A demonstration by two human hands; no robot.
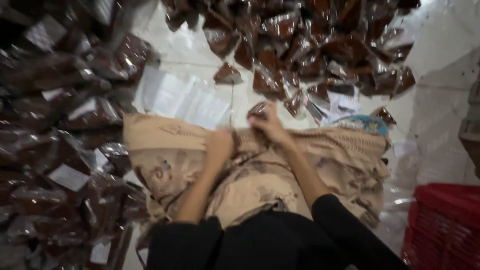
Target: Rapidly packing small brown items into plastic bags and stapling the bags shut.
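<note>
left hand (220,145) clenched on beige cloth (165,150), right hand (270,125) pinching brown packet (257,109), packets heaped around

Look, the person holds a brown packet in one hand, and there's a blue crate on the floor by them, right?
Not quite: the crate is red, not blue, as the head view shows. The right hand does hold a brown packet, and the crate sits on the floor beside the person.

My left hand (220,144) and right hand (270,125) meet over the patterned beige cloth (165,155) on my lap; the right pinches a small brown packet (258,109). Brown packets (300,45) heap around; red crate (442,225) at right.
</note>
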